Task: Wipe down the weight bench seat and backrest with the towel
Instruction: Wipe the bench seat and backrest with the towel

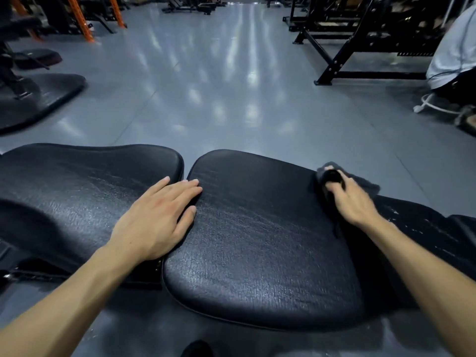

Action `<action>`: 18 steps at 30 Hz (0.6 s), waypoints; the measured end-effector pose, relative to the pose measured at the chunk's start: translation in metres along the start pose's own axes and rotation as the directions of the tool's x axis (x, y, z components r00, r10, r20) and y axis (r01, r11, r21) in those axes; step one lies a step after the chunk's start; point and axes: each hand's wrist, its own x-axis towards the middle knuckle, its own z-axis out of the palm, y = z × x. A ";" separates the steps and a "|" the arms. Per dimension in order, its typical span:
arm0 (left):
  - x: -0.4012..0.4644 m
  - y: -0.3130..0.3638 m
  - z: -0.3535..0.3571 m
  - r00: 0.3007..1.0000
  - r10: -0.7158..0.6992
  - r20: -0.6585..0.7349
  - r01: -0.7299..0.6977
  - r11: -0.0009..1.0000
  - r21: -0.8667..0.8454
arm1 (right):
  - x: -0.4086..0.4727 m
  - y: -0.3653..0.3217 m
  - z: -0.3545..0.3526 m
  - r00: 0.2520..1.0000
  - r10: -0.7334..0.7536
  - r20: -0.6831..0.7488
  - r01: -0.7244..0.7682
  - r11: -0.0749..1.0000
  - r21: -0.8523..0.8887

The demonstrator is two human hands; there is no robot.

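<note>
The left hand [157, 217] lies flat with straight fingers across the gap between the two black pads of the bench [257, 253], holding nothing; it probably steadies the bench while the other hand works. The right hand [353, 199] grips a dark towel [332, 176], fingers curled round its bunched middle, and presses it on the far right edge of the nearer pad. A loose corner of the towel spreads past the hand over the edge. Which pad is seat and which backrest I cannot tell. Bunching the towel probably gives firm pressure for wiping.
</note>
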 end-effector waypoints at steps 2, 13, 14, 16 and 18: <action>0.000 0.000 0.001 1.000 -0.005 -0.006 0.005 1.000 0.000 | 0.012 -0.008 0.007 0.997 0.070 -0.042 -0.072 0.996 -0.049; -0.001 0.002 -0.001 1.000 -0.015 0.012 0.015 0.999 0.037 | -0.082 -0.045 0.008 0.794 -0.512 0.327 0.496 0.857 0.138; 0.000 0.003 -0.001 1.000 -0.017 0.009 0.016 0.999 0.043 | -0.075 -0.038 0.002 0.828 -0.463 0.315 0.437 0.886 0.155; -0.001 0.004 -0.001 1.000 -0.015 0.004 0.015 0.999 0.049 | -0.055 -0.026 -0.002 0.930 -0.276 0.241 0.252 0.959 0.128; -0.001 0.005 0.000 1.000 -0.015 -0.005 0.016 0.999 0.052 | -0.033 -0.027 0.006 0.986 -0.085 0.146 0.075 0.995 0.073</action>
